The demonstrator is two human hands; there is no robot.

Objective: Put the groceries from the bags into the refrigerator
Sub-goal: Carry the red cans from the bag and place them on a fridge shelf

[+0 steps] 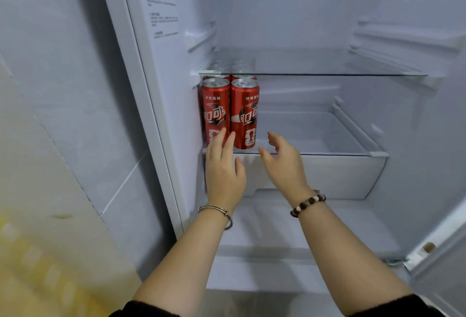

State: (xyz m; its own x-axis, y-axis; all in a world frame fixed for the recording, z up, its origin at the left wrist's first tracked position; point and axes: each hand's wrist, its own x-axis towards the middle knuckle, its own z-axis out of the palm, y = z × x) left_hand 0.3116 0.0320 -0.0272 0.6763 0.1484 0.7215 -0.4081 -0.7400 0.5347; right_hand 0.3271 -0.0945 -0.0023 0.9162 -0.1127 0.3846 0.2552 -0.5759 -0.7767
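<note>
While the rear cans (242,76) hide behind the front pair, only tops showing under the fridge's glass shelf (327,74), the left hand (223,165) lays straight fingers (221,138) on the left front can (215,110); the right hand (283,162), loosely spread, hovers beside the right front can (245,115).

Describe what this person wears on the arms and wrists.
Black sleeves end near the elbows, leaving both forearms bare. The left wrist carries a thin silver metal bangle. The right wrist carries a bracelet of dark brown and pale round beads. No gloves or rings show.
</note>
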